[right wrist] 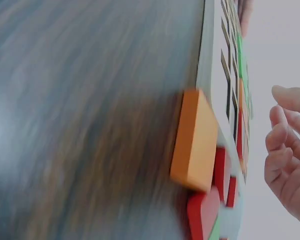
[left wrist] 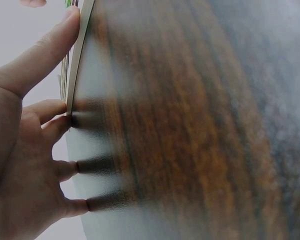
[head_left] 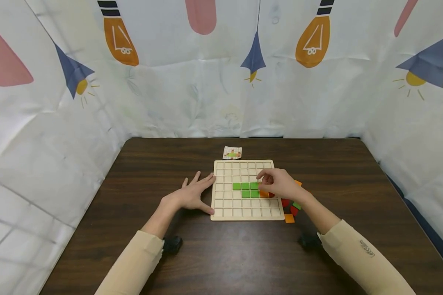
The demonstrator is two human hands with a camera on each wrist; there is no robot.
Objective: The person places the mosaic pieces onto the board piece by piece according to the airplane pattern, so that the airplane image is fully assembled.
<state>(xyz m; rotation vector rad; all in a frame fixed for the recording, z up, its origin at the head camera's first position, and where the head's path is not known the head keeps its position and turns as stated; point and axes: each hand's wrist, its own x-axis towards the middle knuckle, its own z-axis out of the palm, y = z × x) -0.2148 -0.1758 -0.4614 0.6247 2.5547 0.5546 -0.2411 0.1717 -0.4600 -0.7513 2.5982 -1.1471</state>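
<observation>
A pale wooden grid board (head_left: 229, 205) lies on the table, with several green square tiles (head_left: 245, 194) in two rows at its middle. Right of them are an orange tile (head_left: 263, 194) and a red piece (head_left: 271, 195), partly covered by my right hand (head_left: 280, 184). That hand hovers over the board's right side, fingers loosely bent; the right wrist view shows nothing between thumb and fingers (right wrist: 280, 142). With fingers spread, my left hand (head_left: 190, 196) touches the board's left edge, thumb (left wrist: 45, 57) near the front corner and fingertips farther back.
Beside the board's right edge lie loose pieces: an orange square (head_left: 289, 218), red pieces (head_left: 294, 210) and a green one (head_left: 297, 206), partly behind my right wrist. A small patterned card (head_left: 232, 153) sits beyond the board. A printed curtain (head_left: 192, 102) hangs around the dark table (head_left: 151, 164).
</observation>
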